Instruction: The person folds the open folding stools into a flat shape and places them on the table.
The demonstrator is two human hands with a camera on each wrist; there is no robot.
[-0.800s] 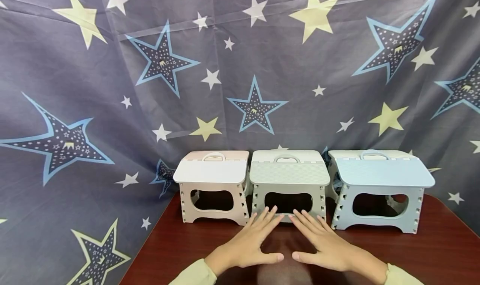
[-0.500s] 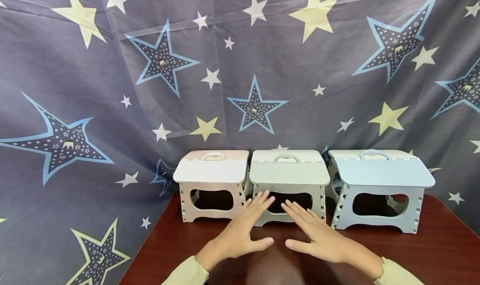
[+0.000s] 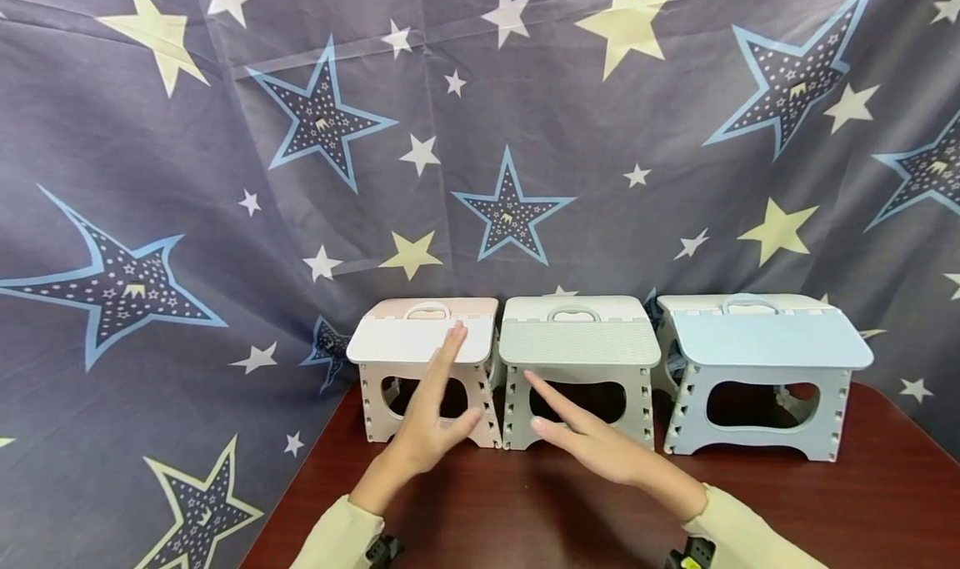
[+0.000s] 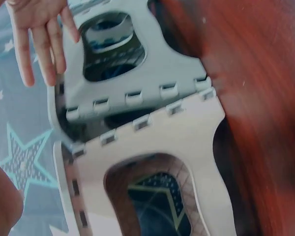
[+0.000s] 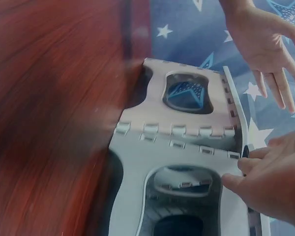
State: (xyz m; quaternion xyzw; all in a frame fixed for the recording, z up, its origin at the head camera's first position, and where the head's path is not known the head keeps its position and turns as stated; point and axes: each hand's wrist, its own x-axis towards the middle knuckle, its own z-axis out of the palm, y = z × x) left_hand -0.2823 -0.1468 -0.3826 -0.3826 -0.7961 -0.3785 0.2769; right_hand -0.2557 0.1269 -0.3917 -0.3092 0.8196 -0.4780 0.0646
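Three plastic folding step stools stand side by side at the back of the table: a pink-and-white one (image 3: pixel 422 341), a grey-green one (image 3: pixel 577 344) and a light blue one (image 3: pixel 772 340). My left hand (image 3: pixel 422 423) is raised in front of the pink-and-white stool, fingers straight and pointing up, overlapping it in the head view. My right hand (image 3: pixel 600 448) hovers before the grey-green stool, its extended fingers pointing left toward that stool's left leg. Nothing is held in either hand. From the right wrist, both the right hand (image 5: pixel 270 182) and the left hand (image 5: pixel 263 44) show unfolded fingers.
A dark red wooden table (image 3: pixel 480 519) carries the stools. Behind them hangs a grey-blue curtain (image 3: pixel 480 119) printed with stars. Each stool has a carrying handle on top and an opening in its front panel.
My hands have risen from low before the grey-green stool. The left has shifted left to the pink-and-white stool; the right has turned to point left. The stools have stayed put.
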